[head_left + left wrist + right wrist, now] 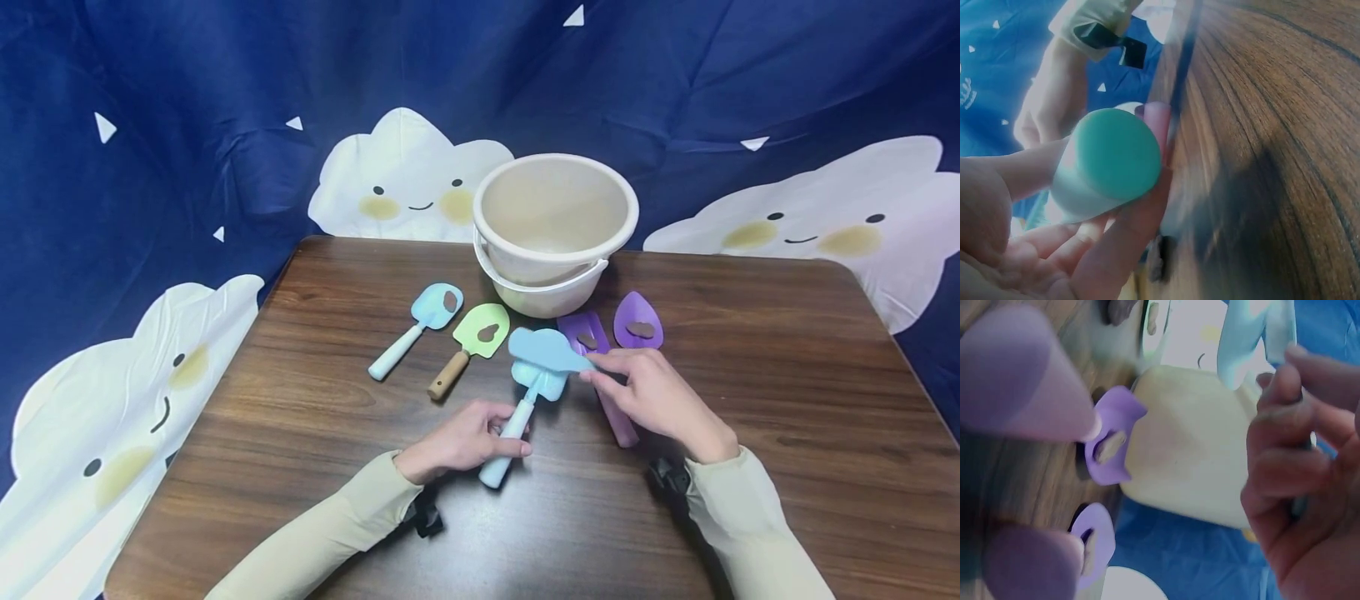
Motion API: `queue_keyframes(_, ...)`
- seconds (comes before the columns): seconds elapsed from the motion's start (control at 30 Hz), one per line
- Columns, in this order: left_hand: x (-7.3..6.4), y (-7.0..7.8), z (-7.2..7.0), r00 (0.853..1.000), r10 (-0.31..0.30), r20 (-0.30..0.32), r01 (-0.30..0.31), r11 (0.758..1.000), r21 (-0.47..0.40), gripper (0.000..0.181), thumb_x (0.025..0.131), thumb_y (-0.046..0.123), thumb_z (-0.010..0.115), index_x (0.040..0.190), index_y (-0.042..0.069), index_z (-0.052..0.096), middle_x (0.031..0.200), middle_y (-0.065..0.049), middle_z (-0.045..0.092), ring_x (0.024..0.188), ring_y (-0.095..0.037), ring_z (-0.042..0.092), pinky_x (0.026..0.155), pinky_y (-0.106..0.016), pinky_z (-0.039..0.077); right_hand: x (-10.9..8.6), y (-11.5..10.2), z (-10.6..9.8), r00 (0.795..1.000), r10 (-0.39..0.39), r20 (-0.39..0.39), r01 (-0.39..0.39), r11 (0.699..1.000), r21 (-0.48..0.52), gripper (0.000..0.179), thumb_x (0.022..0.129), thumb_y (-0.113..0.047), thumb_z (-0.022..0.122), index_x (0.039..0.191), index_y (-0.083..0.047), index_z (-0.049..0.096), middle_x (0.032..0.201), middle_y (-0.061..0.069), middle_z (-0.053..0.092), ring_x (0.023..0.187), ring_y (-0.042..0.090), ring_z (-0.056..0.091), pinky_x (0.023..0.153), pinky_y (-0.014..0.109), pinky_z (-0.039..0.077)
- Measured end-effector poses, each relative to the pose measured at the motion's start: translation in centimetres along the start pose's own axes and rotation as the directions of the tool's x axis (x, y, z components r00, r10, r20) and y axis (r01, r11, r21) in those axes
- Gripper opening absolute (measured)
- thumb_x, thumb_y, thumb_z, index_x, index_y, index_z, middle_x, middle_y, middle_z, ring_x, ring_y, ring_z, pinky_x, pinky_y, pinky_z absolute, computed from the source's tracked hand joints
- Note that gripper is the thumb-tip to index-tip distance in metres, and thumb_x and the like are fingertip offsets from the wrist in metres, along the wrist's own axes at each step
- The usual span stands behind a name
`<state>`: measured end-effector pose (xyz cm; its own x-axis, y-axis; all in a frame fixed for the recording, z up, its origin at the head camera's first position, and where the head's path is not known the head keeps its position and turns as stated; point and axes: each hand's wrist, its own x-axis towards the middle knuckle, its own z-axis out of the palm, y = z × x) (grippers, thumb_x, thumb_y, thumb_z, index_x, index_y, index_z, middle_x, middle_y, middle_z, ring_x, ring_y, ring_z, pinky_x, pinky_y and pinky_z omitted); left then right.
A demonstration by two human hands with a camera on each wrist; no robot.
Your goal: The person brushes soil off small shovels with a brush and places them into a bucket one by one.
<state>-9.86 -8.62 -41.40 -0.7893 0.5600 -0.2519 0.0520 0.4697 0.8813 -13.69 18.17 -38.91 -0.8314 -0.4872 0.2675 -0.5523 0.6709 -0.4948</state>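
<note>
My left hand [472, 437] grips the pale handle [1079, 175] of a light blue toy shovel [542, 382]. The handle's round green end [1119, 153] faces the left wrist camera. Over the shovel's blade lies a flat, smooth-edged light blue piece [551, 348] that looks like a cloth. Its narrow right end is pinched by my right hand [660, 396], between thumb and fingers. Much of the blade is hidden under it. Just beneath the right hand lies a purple square-ended shovel [618, 417]; a purple pointed shovel [637, 317] is partly covered by that hand.
A cream bucket [555, 287] with its handle down stands at the table's back. Left of my hands lie a blue shovel [397, 352] and a green shovel with a wooden handle [450, 375]. Small brown lumps [487, 333] sit on the lying shovels' blades. Behind the wooden table [300, 467] hangs a blue curtain.
</note>
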Motion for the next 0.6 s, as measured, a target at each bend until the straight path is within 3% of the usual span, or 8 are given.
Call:
queue_keyframes(0.13,-0.11,0.01,0.07,0.999,-0.039,0.028,0.040,0.998,-0.043,0.016,0.084,0.021,0.074,0.086,0.007,0.065,0.074,-0.008,0.068,0.058,-0.005,0.054,0.054,-0.018,0.043,-0.10,0.84,-0.12,0.994,0.065,-0.092,-0.070,0.996,-0.048,0.025,0.089,-0.015,0.068,0.109,-0.001,0.072,0.099,0.014,0.074,0.092,0.029,0.070,0.081,0.048,0.056)
queue_keyframes(0.27,-0.14,0.03,0.13,0.999,-0.038,0.038,0.040,0.998,-0.051,0.016,0.085,0.020,0.073,0.087,0.007,0.065,0.077,-0.015,0.070,0.057,-0.005,0.055,0.054,-0.018,0.044,-0.26,1.15,-0.25,0.983,0.115,-0.144,-0.124,0.991,-0.058,0.028,0.090,-0.015,0.068,0.111,0.002,0.070,0.106,0.020,0.071,0.100,0.037,0.068,0.087,0.053,0.053)
queue_keyframes(0.43,-0.10,0.03,0.18,0.998,-0.043,0.040,0.046,0.996,-0.071,0.016,0.086,0.018,0.072,0.085,0.006,0.062,0.080,-0.018,0.070,0.058,-0.006,0.056,0.054,-0.018,0.044,-0.32,1.02,-0.18,0.974,0.148,-0.169,-0.155,0.988,-0.026,0.028,0.090,-0.015,0.068,0.112,0.003,0.070,0.108,0.021,0.070,0.103,0.037,0.067,0.089,0.053,0.052)
queue_keyframes(0.6,0.03,0.01,0.27,0.996,-0.077,0.042,0.081,0.990,-0.111,0.016,0.086,0.016,0.071,0.087,0.006,0.059,0.084,-0.017,0.070,0.063,-0.007,0.059,0.059,-0.020,0.048,-0.24,0.34,0.23,0.986,0.115,-0.121,-0.109,0.993,0.054,0.026,0.089,-0.014,0.069,0.111,-0.001,0.071,0.105,0.014,0.073,0.100,0.030,0.069,0.086,0.048,0.055)
